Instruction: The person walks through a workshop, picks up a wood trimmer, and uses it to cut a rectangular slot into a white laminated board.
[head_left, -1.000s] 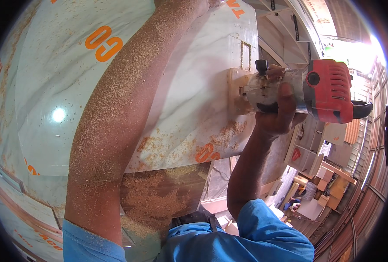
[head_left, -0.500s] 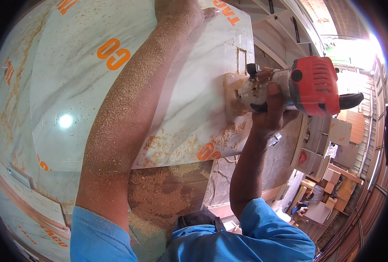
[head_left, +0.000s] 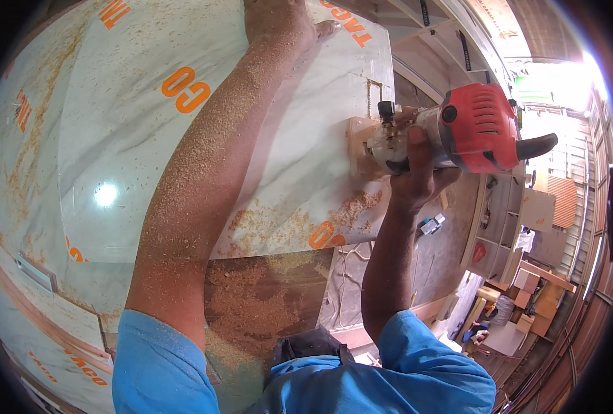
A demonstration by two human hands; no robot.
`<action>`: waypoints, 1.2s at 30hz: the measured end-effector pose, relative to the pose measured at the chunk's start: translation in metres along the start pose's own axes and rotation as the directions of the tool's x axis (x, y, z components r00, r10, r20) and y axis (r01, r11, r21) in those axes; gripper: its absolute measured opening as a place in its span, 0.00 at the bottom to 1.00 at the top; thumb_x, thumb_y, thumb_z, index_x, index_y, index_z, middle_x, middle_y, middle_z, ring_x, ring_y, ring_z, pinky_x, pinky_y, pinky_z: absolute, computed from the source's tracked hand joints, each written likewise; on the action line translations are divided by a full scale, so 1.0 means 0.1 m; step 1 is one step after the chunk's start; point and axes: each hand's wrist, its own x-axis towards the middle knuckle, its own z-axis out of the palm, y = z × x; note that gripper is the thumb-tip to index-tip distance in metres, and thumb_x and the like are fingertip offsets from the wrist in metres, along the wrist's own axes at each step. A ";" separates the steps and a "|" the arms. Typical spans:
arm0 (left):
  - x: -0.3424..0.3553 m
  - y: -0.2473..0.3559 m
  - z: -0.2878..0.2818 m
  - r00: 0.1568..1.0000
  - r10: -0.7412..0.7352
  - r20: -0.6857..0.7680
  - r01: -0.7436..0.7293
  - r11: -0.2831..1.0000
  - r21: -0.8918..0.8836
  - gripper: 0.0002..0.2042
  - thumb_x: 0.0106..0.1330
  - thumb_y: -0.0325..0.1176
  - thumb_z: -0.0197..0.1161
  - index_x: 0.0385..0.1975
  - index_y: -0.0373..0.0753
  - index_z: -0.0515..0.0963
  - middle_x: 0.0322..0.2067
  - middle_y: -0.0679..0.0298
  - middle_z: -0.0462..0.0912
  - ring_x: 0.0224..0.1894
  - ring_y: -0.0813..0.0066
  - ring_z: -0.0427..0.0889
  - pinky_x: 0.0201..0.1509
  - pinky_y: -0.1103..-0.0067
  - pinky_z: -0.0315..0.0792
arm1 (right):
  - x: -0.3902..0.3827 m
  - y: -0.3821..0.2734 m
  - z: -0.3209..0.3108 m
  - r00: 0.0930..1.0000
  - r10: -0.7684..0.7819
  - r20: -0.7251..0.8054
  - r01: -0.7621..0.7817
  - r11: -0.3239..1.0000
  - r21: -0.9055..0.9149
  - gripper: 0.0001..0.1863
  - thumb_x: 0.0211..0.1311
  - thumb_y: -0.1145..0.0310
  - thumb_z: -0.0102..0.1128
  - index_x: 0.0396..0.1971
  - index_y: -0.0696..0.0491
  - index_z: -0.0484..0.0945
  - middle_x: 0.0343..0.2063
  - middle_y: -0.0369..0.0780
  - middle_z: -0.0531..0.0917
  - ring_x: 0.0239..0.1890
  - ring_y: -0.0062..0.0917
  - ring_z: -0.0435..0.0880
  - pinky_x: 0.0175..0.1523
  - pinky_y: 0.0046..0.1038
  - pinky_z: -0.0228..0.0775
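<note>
My right hand [head_left: 417, 179] grips a red and silver router [head_left: 482, 127] from below, fingers wrapped round its metal body. The router lies sideways at the right edge of a white marble-patterned panel [head_left: 127, 172], its tan base plate [head_left: 362, 148] against that edge. A narrow rectangular groove [head_left: 375, 96] shows in the panel just beyond the base. At the far end, my left hand [head_left: 289, 24] lies on the panel with the thumb stretched out; its other fingers are hidden or out of view. Sawdust coats my left forearm [head_left: 203, 159].
Wood shavings [head_left: 351, 210] lie on the panel by the router, and more sawdust [head_left: 251, 297] covers a brown board nearer me. A pale cable [head_left: 344, 269] hangs at the near right. White cabinet frames [head_left: 438, 31] stand far right; stacked boards [head_left: 545, 303] sit farther off.
The router and my right hand have shifted slightly left and away from me. The whole view has also moved a little. My left hand stays on the panel.
</note>
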 end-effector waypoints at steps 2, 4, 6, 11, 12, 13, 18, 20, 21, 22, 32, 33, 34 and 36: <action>0.04 0.00 -0.03 0.999 -0.017 0.031 0.017 1.000 0.017 0.39 0.57 0.61 0.67 0.55 0.28 0.74 0.58 0.50 0.74 0.66 0.58 0.66 0.74 0.62 0.52 | 0.02 0.02 -0.03 1.000 -0.010 0.013 0.010 1.000 -0.003 0.30 0.48 0.78 0.72 0.52 0.65 0.70 0.37 0.45 0.82 0.35 0.29 0.85 0.44 0.30 0.80; 0.04 0.01 -0.02 0.997 -0.031 0.065 0.029 0.999 0.032 0.40 0.57 0.61 0.67 0.55 0.28 0.74 0.59 0.49 0.74 0.67 0.58 0.66 0.74 0.62 0.52 | 0.01 0.04 -0.05 1.000 -0.019 0.022 0.019 1.000 -0.010 0.30 0.48 0.78 0.71 0.52 0.65 0.69 0.37 0.45 0.82 0.35 0.29 0.85 0.44 0.30 0.80; 0.04 0.00 0.00 0.997 -0.027 0.072 0.025 0.999 0.036 0.41 0.58 0.62 0.66 0.57 0.27 0.72 0.60 0.49 0.73 0.68 0.58 0.64 0.75 0.62 0.51 | 0.01 0.03 -0.04 0.999 0.012 0.030 -0.012 1.000 0.001 0.29 0.48 0.78 0.71 0.52 0.65 0.70 0.37 0.45 0.82 0.35 0.29 0.85 0.44 0.30 0.80; 0.05 -0.01 0.07 0.999 -0.023 0.026 0.021 0.998 0.061 0.41 0.58 0.61 0.66 0.59 0.27 0.71 0.61 0.48 0.72 0.68 0.57 0.65 0.75 0.62 0.52 | 0.00 0.01 -0.03 1.000 0.016 0.014 -0.016 1.000 -0.007 0.29 0.48 0.78 0.71 0.51 0.66 0.71 0.37 0.45 0.83 0.36 0.29 0.85 0.44 0.30 0.80; 0.04 0.00 0.03 0.997 -0.021 0.071 0.018 0.999 0.038 0.41 0.59 0.61 0.66 0.59 0.27 0.71 0.61 0.48 0.72 0.68 0.57 0.65 0.74 0.62 0.52 | 0.00 -0.01 -0.02 0.999 0.032 0.001 -0.032 0.999 -0.012 0.28 0.48 0.78 0.71 0.51 0.66 0.71 0.38 0.45 0.83 0.36 0.29 0.85 0.45 0.30 0.80; 0.04 0.00 0.04 0.997 -0.020 0.074 0.018 0.999 0.036 0.41 0.59 0.61 0.66 0.59 0.27 0.71 0.61 0.48 0.72 0.68 0.57 0.65 0.74 0.62 0.52 | 0.00 0.01 -0.04 0.999 0.033 0.000 -0.033 0.999 -0.014 0.28 0.48 0.78 0.71 0.51 0.66 0.71 0.38 0.45 0.83 0.36 0.29 0.85 0.45 0.30 0.80; 0.03 -0.03 0.01 0.999 -0.012 0.039 0.011 0.999 0.045 0.42 0.57 0.60 0.68 0.59 0.26 0.71 0.60 0.48 0.72 0.67 0.57 0.66 0.74 0.61 0.54 | 0.01 -0.02 0.03 1.000 -0.021 -0.010 0.021 1.000 -0.008 0.28 0.47 0.79 0.71 0.51 0.66 0.71 0.37 0.46 0.83 0.36 0.30 0.85 0.46 0.31 0.80; 0.02 -0.05 0.04 1.000 -0.014 0.012 0.013 0.999 0.046 0.42 0.57 0.60 0.68 0.59 0.26 0.72 0.60 0.48 0.73 0.67 0.57 0.67 0.73 0.62 0.54 | 0.02 -0.01 0.04 0.999 -0.035 -0.017 0.035 0.999 -0.007 0.28 0.47 0.79 0.71 0.51 0.66 0.71 0.37 0.46 0.83 0.36 0.30 0.85 0.46 0.31 0.80; 0.02 -0.04 0.05 1.000 -0.009 -0.014 0.009 0.999 0.043 0.42 0.57 0.60 0.68 0.58 0.26 0.72 0.59 0.48 0.73 0.66 0.58 0.67 0.73 0.62 0.54 | 0.02 0.00 0.03 0.998 -0.052 -0.028 0.052 0.999 -0.012 0.28 0.47 0.79 0.71 0.50 0.66 0.71 0.37 0.46 0.83 0.36 0.30 0.85 0.46 0.31 0.79; 0.03 -0.04 0.06 1.000 -0.008 -0.012 0.009 0.999 0.041 0.42 0.57 0.60 0.68 0.58 0.26 0.72 0.59 0.48 0.73 0.66 0.58 0.67 0.73 0.62 0.54 | 0.01 0.00 0.02 0.998 -0.051 -0.029 0.050 0.999 -0.015 0.28 0.47 0.79 0.71 0.50 0.66 0.71 0.37 0.46 0.83 0.36 0.30 0.85 0.46 0.31 0.79; 0.05 -0.02 0.09 0.999 -0.029 0.044 0.028 0.999 0.040 0.41 0.59 0.62 0.65 0.59 0.29 0.72 0.62 0.50 0.71 0.69 0.59 0.64 0.75 0.65 0.51 | -0.01 0.03 0.05 0.998 -0.055 -0.033 0.052 0.996 -0.070 0.22 0.51 0.75 0.67 0.47 0.66 0.74 0.36 0.46 0.83 0.35 0.30 0.85 0.43 0.31 0.80; 0.04 -0.02 0.04 0.997 -0.039 0.066 0.037 0.999 0.031 0.41 0.59 0.62 0.65 0.60 0.29 0.72 0.63 0.50 0.71 0.70 0.60 0.64 0.76 0.65 0.51 | -0.01 0.03 0.04 0.998 -0.053 -0.018 0.051 0.992 -0.115 0.22 0.53 0.72 0.65 0.47 0.65 0.74 0.36 0.48 0.83 0.35 0.32 0.85 0.41 0.33 0.81; 0.06 -0.02 -0.02 0.997 -0.043 0.069 0.041 0.999 0.032 0.41 0.59 0.62 0.65 0.60 0.29 0.72 0.63 0.50 0.71 0.70 0.60 0.64 0.76 0.65 0.51 | 0.00 0.03 0.03 0.999 -0.049 -0.014 0.047 0.992 -0.114 0.22 0.53 0.72 0.65 0.47 0.65 0.74 0.36 0.48 0.83 0.35 0.32 0.85 0.41 0.33 0.81; 0.08 -0.01 -0.10 0.975 -0.063 0.211 0.061 0.998 0.018 0.42 0.60 0.63 0.64 0.62 0.30 0.70 0.65 0.50 0.69 0.71 0.60 0.62 0.77 0.65 0.49 | 0.01 0.04 -0.02 0.999 -0.017 0.037 0.021 0.993 -0.114 0.20 0.52 0.71 0.63 0.44 0.66 0.74 0.33 0.50 0.83 0.34 0.34 0.85 0.41 0.34 0.81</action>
